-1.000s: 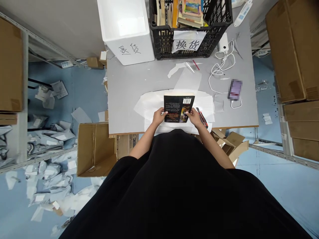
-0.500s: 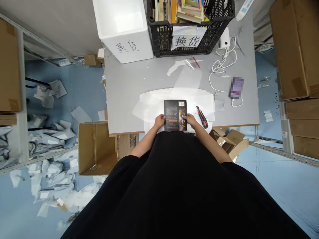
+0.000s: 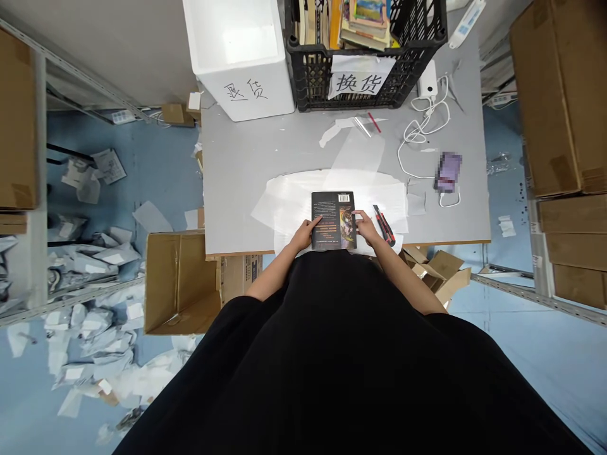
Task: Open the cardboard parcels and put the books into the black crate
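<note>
A black book [image 3: 327,212] with a barcode and a colourful picture on its cover is between my two hands, close to my body. At its left edge my left hand [image 3: 304,234] grips it, with a finger laid over the cover. My right hand [image 3: 365,226] holds the right edge, fingertips near the picture. Under the book lie white foam-like sheets [image 3: 291,199]. Just right of my right hand rests a red and black utility knife [image 3: 384,225] on the white sheets.
On the grey table [image 3: 237,183] stand a white bin [image 3: 246,95] and a black crate [image 3: 408,82] with books. A phone [image 3: 448,172] with white cables lies at right. An open cardboard box [image 3: 161,284] is at lower left; wrapped parcels [image 3: 99,322] lie on the floor.
My left hand has shifted onto the book's cover, its finger reaching further across. My right hand's fingers have moved up slightly along the right edge. The book stays nearly in place.
</note>
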A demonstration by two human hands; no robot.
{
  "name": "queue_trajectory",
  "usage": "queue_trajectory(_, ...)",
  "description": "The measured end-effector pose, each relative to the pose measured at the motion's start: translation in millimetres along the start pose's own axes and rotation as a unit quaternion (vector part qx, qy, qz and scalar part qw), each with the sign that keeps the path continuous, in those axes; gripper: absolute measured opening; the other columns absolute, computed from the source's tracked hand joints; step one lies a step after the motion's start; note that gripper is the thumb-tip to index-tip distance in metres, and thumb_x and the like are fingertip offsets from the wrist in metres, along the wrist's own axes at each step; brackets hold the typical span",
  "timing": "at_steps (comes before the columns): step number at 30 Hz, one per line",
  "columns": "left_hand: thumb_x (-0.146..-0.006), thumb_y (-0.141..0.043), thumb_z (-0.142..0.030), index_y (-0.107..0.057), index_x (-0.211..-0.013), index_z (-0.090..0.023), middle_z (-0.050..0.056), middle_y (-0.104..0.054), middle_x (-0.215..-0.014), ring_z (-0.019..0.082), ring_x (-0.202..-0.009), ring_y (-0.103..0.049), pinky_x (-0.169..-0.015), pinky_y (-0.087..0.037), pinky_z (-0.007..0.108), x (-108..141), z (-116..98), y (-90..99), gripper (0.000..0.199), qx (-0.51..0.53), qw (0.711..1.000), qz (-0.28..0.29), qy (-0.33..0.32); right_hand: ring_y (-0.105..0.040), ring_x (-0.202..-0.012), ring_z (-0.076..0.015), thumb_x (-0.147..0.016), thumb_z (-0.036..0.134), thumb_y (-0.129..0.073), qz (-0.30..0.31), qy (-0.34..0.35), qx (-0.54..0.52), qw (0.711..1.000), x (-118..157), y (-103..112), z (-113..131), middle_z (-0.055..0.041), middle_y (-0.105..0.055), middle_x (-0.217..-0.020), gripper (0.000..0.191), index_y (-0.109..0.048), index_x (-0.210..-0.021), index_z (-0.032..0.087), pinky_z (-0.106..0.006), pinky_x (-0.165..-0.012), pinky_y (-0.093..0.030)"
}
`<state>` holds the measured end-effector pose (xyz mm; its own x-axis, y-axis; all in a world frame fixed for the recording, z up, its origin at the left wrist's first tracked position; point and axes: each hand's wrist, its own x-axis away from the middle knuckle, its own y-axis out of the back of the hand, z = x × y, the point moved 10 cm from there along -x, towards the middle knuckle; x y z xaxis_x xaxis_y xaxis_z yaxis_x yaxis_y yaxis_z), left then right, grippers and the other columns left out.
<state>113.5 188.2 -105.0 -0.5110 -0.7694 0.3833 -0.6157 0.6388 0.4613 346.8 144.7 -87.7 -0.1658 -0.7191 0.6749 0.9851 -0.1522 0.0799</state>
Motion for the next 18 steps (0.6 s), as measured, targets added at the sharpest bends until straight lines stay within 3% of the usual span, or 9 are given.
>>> queue_trajectory(3,-0.074,-0.051,-0.003,-0.049,-0.153,-0.029,0.009,-0.059,-0.116,0.023,-0.104,-0.061,-0.092,-0.052,0.034,0.1,-13.4,21.5,0.083,0.011,0.999,-0.004,-0.034,-0.061,-0.076,-0.015,-0.065,0.023,-0.055,0.041,0.007,-0.063,0.997,-1.4,6.9,15.7,0.0024,-0.065,-0.081,0.048,-0.06,-0.113,0.028,-0.029,-0.072,-0.051)
queue_trajectory(6,-0.078,-0.053,-0.006,-0.059,-0.141,-0.027,0.009,-0.063,-0.126,0.023,-0.111,-0.061,-0.092,-0.051,0.033,-4.2,-34.1,54.2,0.067,0.04,0.995,-0.059,-0.067,-0.063,-0.078,-0.014,-0.061,0.019,-0.064,0.065,0.049,-0.07,0.994,-2.5,10.6,38.0,0.0021,-0.069,-0.086,0.057,-0.062,-0.118,0.027,-0.028,-0.077,-0.051)
queue_trajectory(8,-0.084,-0.054,-0.01,-0.065,-0.13,-0.024,0.009,-0.065,-0.124,0.022,-0.108,-0.062,-0.091,-0.05,0.033,-8.7,-48.5,77.1,0.049,0.054,0.989,-0.115,-0.079,-0.063,-0.078,-0.0141,-0.062,0.021,-0.071,0.042,0.093,-0.055,0.993,-2.6,14.1,55.4,0.0026,-0.068,-0.084,0.056,-0.062,-0.118,0.025,-0.03,-0.079,-0.051)
queue_trajectory(12,-0.093,-0.06,-0.027,-0.07,-0.103,-0.021,0.006,-0.065,-0.093,0.019,-0.088,-0.059,-0.084,-0.048,0.031,-18.2,-66.9,109.9,0.016,0.053,0.975,-0.209,-0.056,-0.058,-0.073,-0.0155,-0.074,0.039,-0.073,-0.043,0.16,0.002,0.986,-1.4,21.6,82.2,0.0036,-0.058,-0.071,0.032,-0.063,-0.1,0.022,-0.032,-0.081,-0.051)
queue_trajectory(15,-0.092,-0.065,-0.041,-0.069,-0.099,-0.021,0.007,-0.062,-0.095,0.02,-0.094,-0.058,-0.087,-0.049,0.03,-22.7,-72.7,119.2,0.021,0.085,0.963,-0.252,-0.051,-0.055,-0.08,-0.0175,-0.079,0.048,-0.069,-0.107,0.207,0.068,0.97,0.3,27.2,94.7,0.0003,-0.055,-0.076,0.027,-0.06,-0.085,0.023,-0.032,-0.084,-0.049)
queue_trajectory(18,-0.097,-0.055,-0.052,-0.065,-0.102,-0.022,0.007,-0.066,-0.107,0.019,-0.103,-0.061,-0.087,-0.051,0.03,-33.1,-64.5,103.3,0.032,0.2,0.953,-0.223,-0.038,-0.054,-0.086,-0.0176,-0.085,0.054,-0.06,-0.101,0.203,0.068,0.972,-6.7,19.6,86.9,-0.0013,-0.057,-0.085,0.031,-0.054,-0.083,0.024,-0.029,-0.086,-0.048)
